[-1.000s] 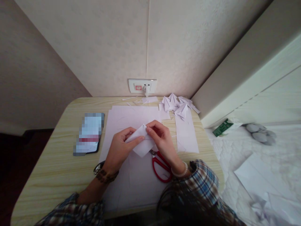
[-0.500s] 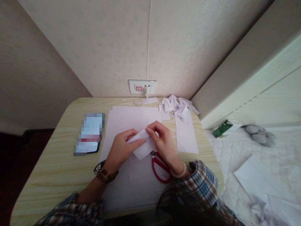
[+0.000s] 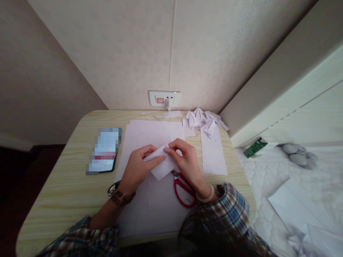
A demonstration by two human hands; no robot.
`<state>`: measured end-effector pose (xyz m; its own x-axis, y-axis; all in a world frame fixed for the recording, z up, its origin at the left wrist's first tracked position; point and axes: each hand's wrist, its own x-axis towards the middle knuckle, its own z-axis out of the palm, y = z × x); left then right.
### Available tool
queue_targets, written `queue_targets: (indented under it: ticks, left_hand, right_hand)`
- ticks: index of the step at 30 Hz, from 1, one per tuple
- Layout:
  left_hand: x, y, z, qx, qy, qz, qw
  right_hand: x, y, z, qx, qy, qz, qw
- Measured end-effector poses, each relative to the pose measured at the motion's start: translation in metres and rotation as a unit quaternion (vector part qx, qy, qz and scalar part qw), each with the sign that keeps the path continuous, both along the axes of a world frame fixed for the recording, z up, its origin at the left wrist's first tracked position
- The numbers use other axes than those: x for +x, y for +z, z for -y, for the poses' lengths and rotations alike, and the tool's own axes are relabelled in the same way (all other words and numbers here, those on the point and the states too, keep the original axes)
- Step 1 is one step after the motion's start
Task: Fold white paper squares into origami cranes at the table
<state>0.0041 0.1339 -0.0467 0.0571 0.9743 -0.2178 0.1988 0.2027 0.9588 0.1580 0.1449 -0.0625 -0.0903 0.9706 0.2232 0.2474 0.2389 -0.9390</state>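
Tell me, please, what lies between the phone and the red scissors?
In the head view, the left hand and the folded paper piece it holds lie there, over flat white sheets.

The person wears plaid sleeves (image 3: 230, 205), wristwatch (image 3: 114, 188), beaded bracelet (image 3: 205, 196).

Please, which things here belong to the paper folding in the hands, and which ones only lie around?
In use:
- white paper piece, pinched by left hand and right hand
- white sheets underneath
- folded paper pile
- probably the red scissors

Lying about:
- phone
- green box
- grey soft item on the bed
- wall socket
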Motion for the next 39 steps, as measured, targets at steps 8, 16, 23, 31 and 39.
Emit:
queue_targets:
  ticks: [8, 16, 23, 31, 39]
  left_hand:
    - [-0.002, 0.0, -0.001, 0.021, -0.003, -0.017, 1.0]
    - [-0.006, -0.001, -0.005, 0.047, -0.036, 0.053, 0.997]
    - [-0.023, 0.001, -0.007, 0.117, -0.121, -0.013, 0.986]
    - [-0.025, 0.002, -0.006, 0.143, -0.151, -0.026, 0.978]
    - [-0.027, 0.001, -0.009, 0.176, -0.155, -0.036, 0.972]
  right_hand:
    - [0.0, -0.002, -0.002, -0.029, 0.013, -0.012, 0.999]
    - [0.008, -0.006, -0.009, -0.045, -0.003, -0.078, 0.996]
    - [0.013, -0.004, -0.012, -0.059, -0.009, -0.101, 0.993]
    - [0.014, 0.001, -0.01, -0.051, -0.005, -0.09, 0.995]
    - [0.015, 0.001, -0.011, -0.039, 0.017, -0.065, 0.997]
